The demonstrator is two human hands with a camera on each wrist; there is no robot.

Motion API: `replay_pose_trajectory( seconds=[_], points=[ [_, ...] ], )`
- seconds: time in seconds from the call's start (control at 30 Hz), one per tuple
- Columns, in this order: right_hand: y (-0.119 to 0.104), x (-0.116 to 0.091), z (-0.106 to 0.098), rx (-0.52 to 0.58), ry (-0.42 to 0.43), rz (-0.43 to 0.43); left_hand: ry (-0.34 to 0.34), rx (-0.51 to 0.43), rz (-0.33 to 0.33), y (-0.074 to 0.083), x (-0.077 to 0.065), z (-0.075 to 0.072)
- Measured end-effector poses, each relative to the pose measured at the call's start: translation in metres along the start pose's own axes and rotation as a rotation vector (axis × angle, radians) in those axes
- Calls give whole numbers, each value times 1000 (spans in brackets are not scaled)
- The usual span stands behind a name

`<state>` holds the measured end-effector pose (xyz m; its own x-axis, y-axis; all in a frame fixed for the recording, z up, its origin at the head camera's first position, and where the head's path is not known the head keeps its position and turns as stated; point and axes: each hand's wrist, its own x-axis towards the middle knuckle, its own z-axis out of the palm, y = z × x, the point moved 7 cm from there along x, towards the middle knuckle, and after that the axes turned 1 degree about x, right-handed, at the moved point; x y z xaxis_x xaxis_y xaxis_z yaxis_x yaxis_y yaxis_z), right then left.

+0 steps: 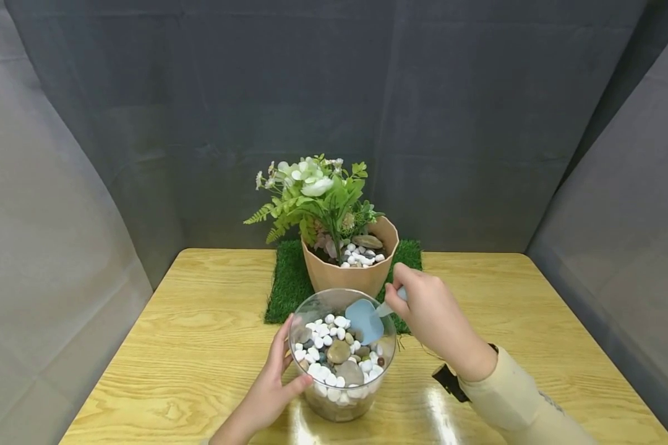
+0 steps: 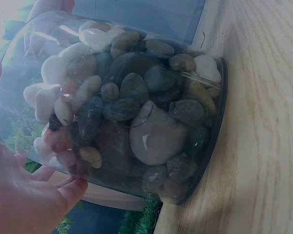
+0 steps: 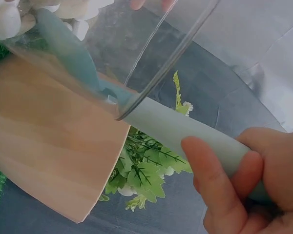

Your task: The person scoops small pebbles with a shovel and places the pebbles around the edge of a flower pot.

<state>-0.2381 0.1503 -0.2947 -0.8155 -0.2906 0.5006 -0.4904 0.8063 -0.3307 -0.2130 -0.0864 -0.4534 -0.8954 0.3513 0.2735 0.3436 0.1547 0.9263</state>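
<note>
A clear bucket (image 1: pixel 336 413) stands on the table, partly filled with white pebbles (image 1: pixel 320 372) and larger brown and grey stones (image 2: pixel 156 136). My left hand (image 1: pixel 267 386) holds its left side, thumb near the front rim and fingers around the wall. With curled fingers my right hand (image 1: pixel 430 312) grips the pale handle (image 3: pixel 166 124) of a light blue shovel (image 1: pixel 365 321). The blade is inside the bucket at the back right, against the pebbles. In the right wrist view the handle's lower end crosses the bucket's rim.
Close behind the bucket is a tan plant pot (image 1: pixel 339 277) with white flowers and green leaves (image 1: pixel 317 191), plus pebbles inside. It stands on a green turf mat (image 1: pixel 286 290). Grey cloth (image 1: pixel 451 123) walls the wooden table (image 1: pixel 195 346) at the back and sides.
</note>
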Motion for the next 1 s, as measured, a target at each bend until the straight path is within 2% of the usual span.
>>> replay_pose_trajectory(
  seconds=[0.3, 0.5, 0.57, 0.83, 1.0],
  points=[
    [7, 0, 0, 47, -13, 62, -1, -10, -5, -1, 1, 2],
    [29, -8, -3, 165, -23, 228, -3, -5, 4, -1, 1, 2],
    [32, -11, -2, 167, -38, 258, -1, 0, -1, -2, 0, 2],
    [31, -16, 2, 161, -52, 226, 3, 12, -5, -1, 1, 0],
    [33, -10, 6, 174, -109, 248, 9, 12, -11, -1, 0, 0]
  ],
)
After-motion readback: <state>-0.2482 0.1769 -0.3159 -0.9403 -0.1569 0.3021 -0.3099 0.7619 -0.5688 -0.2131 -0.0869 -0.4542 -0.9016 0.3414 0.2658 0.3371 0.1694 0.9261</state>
